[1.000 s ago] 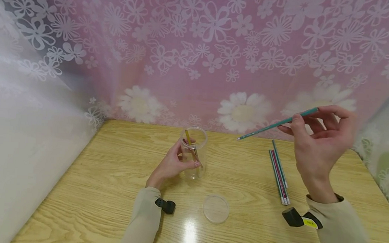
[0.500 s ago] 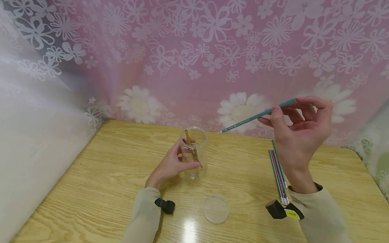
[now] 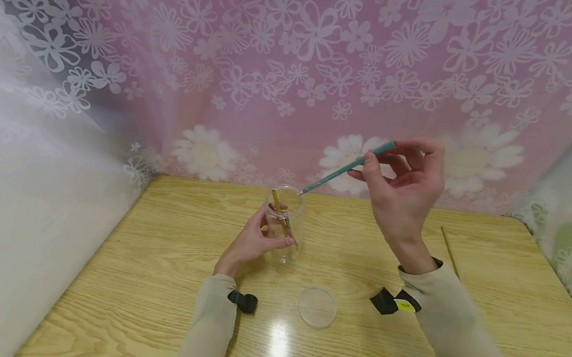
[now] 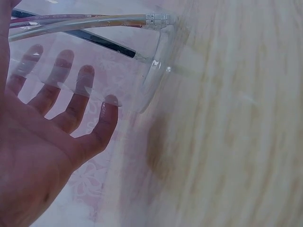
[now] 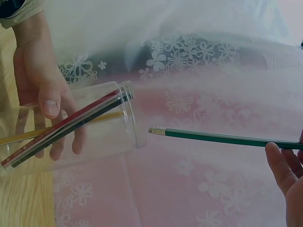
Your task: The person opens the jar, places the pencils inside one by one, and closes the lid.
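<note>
My left hand [image 3: 254,240] grips a clear plastic jar [image 3: 284,214] that stands on the table, fingers behind it and thumb at the front. Inside lean a red pencil [image 5: 61,125], a dark green pencil [image 5: 71,130] and a yellow pencil [image 5: 102,117]. Above and to the right, my right hand [image 3: 407,192] pinches a green pencil [image 3: 336,172] between thumb and fingers. Its eraser end points down at the jar's mouth; the right wrist view has a small gap between that end and the rim. In the left wrist view, pencil ends [image 4: 158,20] show near the jar's base.
A clear round lid [image 3: 317,308] lies flat on the wooden table [image 3: 158,302] in front of the jar. On the right lies a yellow pencil [image 3: 451,251]; my right arm covers the other loose pencils. A flowered pink curtain [image 3: 272,89] hangs behind the table.
My right hand has moved left with the green pencil, bringing its eraser end up to the jar's rim. The loose pencils are now behind the right arm. The left hand and jar stay put.
</note>
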The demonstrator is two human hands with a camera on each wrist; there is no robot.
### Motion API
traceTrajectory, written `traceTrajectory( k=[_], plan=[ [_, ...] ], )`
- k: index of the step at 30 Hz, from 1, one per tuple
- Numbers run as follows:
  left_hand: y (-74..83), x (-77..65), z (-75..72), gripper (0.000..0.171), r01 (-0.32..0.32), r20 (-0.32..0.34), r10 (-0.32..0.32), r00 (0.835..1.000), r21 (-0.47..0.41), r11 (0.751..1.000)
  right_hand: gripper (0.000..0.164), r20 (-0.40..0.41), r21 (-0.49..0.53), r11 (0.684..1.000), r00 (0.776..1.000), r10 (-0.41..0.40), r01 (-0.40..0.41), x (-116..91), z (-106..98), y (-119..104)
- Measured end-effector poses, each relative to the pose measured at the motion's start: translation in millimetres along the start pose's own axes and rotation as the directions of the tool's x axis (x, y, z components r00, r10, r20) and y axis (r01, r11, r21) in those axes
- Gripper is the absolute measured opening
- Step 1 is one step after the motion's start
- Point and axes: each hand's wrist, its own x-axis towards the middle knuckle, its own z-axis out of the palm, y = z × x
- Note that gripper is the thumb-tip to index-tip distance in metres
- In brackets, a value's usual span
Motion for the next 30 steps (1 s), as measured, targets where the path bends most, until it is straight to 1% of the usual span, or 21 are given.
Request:
traceTrajectory(
  k=[8, 13, 16, 21, 27, 30],
  plan=[
    [-1.3, -0.1, -1.5, 0.069, 0.005, 0.005, -0.005, 1.000, 0.006, 1.000, 0.033, 0.089, -0.038, 0.999, 0.996, -0.007, 0.010, -4.5, 8.3, 12.4],
    [-1.2, 0.6, -1.6, 0.069, 0.013, 0.004, -0.013, 1.000, 0.004, 1.000, 0.034, 0.137, -0.079, 0.997, 0.990, 0.017, -0.006, -8.8, 12.9, 20.4],
    [-1.0, 0.5, -1.3, 0.069, 0.019, 0.010, -0.019, 1.000, -0.006, 1.000, 0.032, 0.167, -0.120, 0.993, 0.986, 0.031, -0.011, -11.8, 15.2, 25.7],
    [-1.3, 1.0, -1.2, 0.068, 0.021, 0.007, -0.021, 1.000, -0.013, 1.000, 0.030, 0.219, -0.202, 0.979, 0.975, 0.034, 0.011, -15.8, 18.0, 35.7],
    [-1.8, 2.1, -1.5, 0.071, 0.018, 0.010, -0.017, 1.000, -0.020, 1.000, 0.030, 0.250, -0.229, 0.973, 0.967, 0.054, 0.005, -18.7, 19.2, 45.7],
    [-1.9, 1.7, -1.7, 0.073, 0.021, 0.009, -0.021, 1.000, -0.019, 1.000, 0.029, 0.263, -0.247, 0.969, 0.962, 0.077, -0.010, -21.3, 19.9, 50.2]
  ],
)
